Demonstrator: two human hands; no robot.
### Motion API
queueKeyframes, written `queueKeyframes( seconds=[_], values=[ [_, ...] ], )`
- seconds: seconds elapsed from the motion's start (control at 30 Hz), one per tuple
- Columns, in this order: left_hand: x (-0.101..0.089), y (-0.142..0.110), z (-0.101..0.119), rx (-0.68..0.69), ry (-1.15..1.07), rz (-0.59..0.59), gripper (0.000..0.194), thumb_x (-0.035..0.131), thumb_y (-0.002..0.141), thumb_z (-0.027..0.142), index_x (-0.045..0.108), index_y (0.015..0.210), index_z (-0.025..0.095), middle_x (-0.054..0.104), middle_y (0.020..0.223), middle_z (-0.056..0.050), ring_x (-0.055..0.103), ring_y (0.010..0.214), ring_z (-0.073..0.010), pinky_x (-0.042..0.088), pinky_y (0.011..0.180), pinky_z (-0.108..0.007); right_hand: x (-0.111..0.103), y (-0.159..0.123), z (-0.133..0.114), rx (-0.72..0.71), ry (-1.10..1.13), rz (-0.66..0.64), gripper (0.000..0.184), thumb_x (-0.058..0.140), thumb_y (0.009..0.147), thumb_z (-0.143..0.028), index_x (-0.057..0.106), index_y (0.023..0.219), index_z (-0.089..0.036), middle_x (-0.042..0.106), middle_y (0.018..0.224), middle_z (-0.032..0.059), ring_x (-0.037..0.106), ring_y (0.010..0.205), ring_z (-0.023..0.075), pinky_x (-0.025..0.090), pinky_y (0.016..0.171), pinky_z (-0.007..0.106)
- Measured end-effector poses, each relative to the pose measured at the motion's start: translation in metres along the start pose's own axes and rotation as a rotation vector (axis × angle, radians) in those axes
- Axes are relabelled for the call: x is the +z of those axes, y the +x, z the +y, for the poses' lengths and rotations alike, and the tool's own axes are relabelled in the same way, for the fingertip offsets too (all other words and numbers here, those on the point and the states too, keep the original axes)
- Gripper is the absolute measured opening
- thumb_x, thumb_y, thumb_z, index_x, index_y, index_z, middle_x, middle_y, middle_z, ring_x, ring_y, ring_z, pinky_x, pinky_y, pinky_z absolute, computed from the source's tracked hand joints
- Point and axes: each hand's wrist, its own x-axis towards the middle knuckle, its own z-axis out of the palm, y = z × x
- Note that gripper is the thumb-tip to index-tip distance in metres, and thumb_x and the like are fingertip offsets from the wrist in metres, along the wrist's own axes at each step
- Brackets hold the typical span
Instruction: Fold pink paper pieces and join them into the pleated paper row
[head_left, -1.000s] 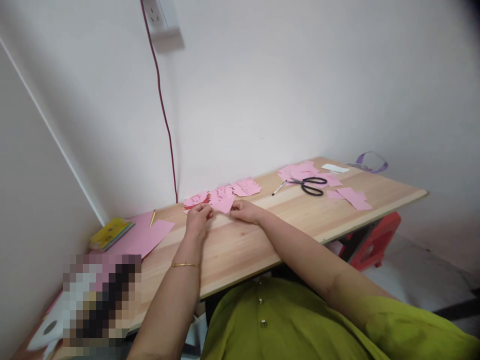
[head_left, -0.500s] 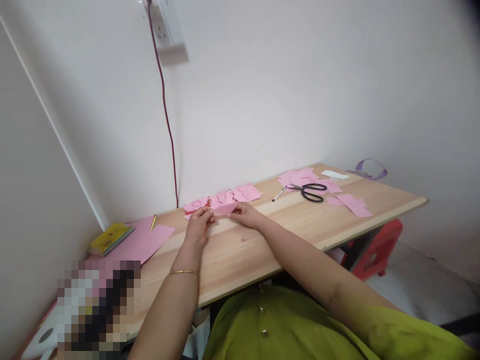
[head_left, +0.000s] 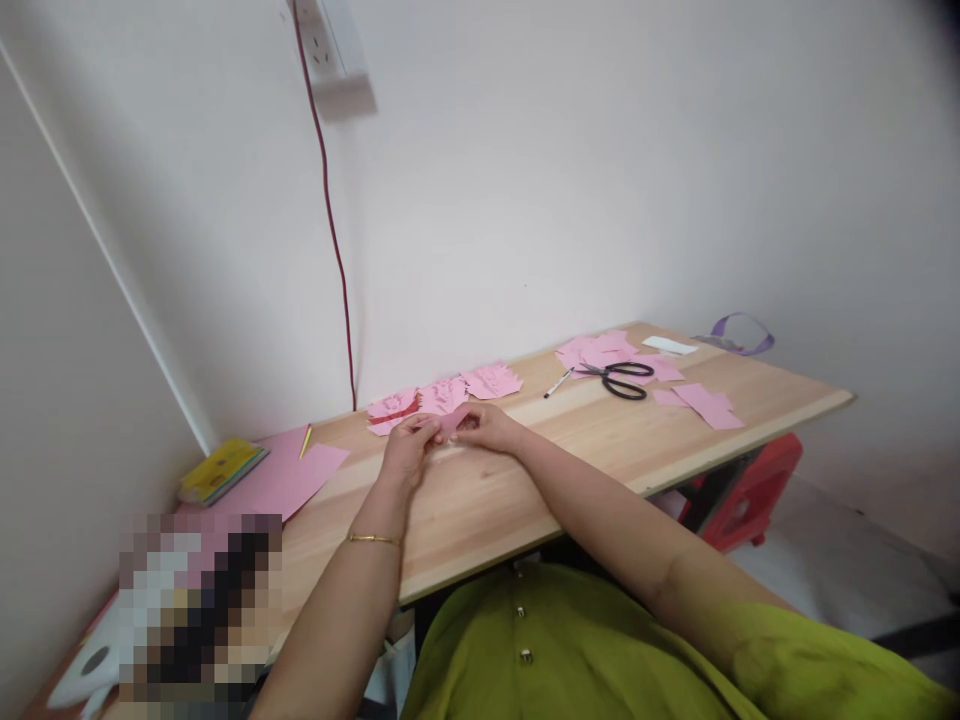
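A small piece of pink paper [head_left: 451,420] is pinched between my two hands, just above the wooden table [head_left: 480,510]. My left hand [head_left: 409,445] is closed on its left end, thumb and fingers together. On its right end my right hand [head_left: 487,427] is closed, fingers curled. Part of the paper is hidden by the fingers. Right behind my hands lie several pink paper pieces with jagged cut edges [head_left: 491,380] in a row along the wall. A red strip [head_left: 394,414] lies across the leftmost one.
Black-handled scissors [head_left: 626,380] and a pen [head_left: 559,383] lie to the right by loose pink papers [head_left: 600,350]. Pink sheets [head_left: 311,480], a yellow pencil [head_left: 306,441] and a yellow packet [head_left: 221,470] are at the left. A red stool [head_left: 757,495] stands below the table's right side.
My hands have drawn closer together and the pink paper between them looks more bent or folded. The left hand has shifted slightly right.
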Motion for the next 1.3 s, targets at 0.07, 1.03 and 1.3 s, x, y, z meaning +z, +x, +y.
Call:
queueKeyframes(
  seconds=[0.07, 1.03, 1.3],
  values=[
    [-0.001, 0.001, 0.001, -0.007, 0.008, 0.018, 0.026, 0.081, 0.056, 0.028, 0.066, 0.071, 0.014, 0.057, 0.054, 0.002, 0.052, 0.052, -0.0086, 0.048, 0.058, -0.024, -0.001, 0.0, -0.004, 0.004, -0.003, 0.038, 0.038, 0.075, 0.066, -0.037, 0.065, 0.097, -0.015, 0.065, 0.085, 0.0023, 0.057, 0.075, 0.0145, 0.045, 0.071, 0.027],
    [-0.006, 0.007, 0.001, -0.046, -0.025, 0.084, 0.024, 0.08, 0.057, 0.028, 0.07, 0.073, 0.013, 0.061, 0.052, 0.0, 0.055, 0.049, -0.01, 0.048, 0.052, -0.022, -0.014, 0.001, -0.012, 0.018, 0.086, 0.106, 0.028, 0.071, 0.071, -0.042, 0.068, 0.076, -0.014, 0.064, 0.074, 0.0016, 0.054, 0.072, 0.0137, 0.041, 0.069, 0.027],
    [0.0, 0.003, 0.006, -0.094, -0.075, 0.126, 0.013, 0.074, 0.066, 0.02, 0.065, 0.071, 0.012, 0.06, 0.053, -0.001, 0.055, 0.048, -0.0093, 0.051, 0.054, -0.023, -0.018, 0.003, -0.009, 0.02, -0.005, 0.138, 0.027, 0.065, 0.074, -0.041, 0.068, 0.079, -0.015, 0.065, 0.079, 0.0026, 0.055, 0.076, 0.0148, 0.041, 0.073, 0.027]
  ],
)
